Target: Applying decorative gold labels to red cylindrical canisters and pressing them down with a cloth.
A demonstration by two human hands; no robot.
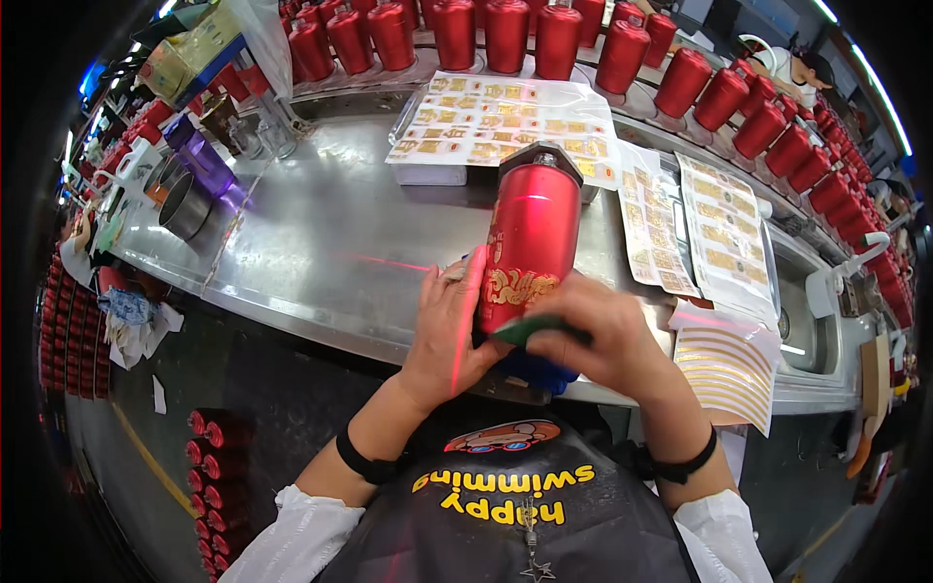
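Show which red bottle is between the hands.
The red bottle with the gold design: left hand at its side, right hand holding a green tool over it. Other red bottles stand clear of both hands.

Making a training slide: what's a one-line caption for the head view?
Left hand on a red bottle, right hand holding a flat green tool near its gold design.

A factory workshop is indicated by the long rows of identical red bottles (507,39) ranged behind a metal counter (321,209), into which a sink (819,335) is set. Sheets of gold decals (721,219) are spread there, and more bottles are massed near the floor (321,418). Another person (792,76) is seen beyond the rows, and the space is lit by strip lights (882,99).
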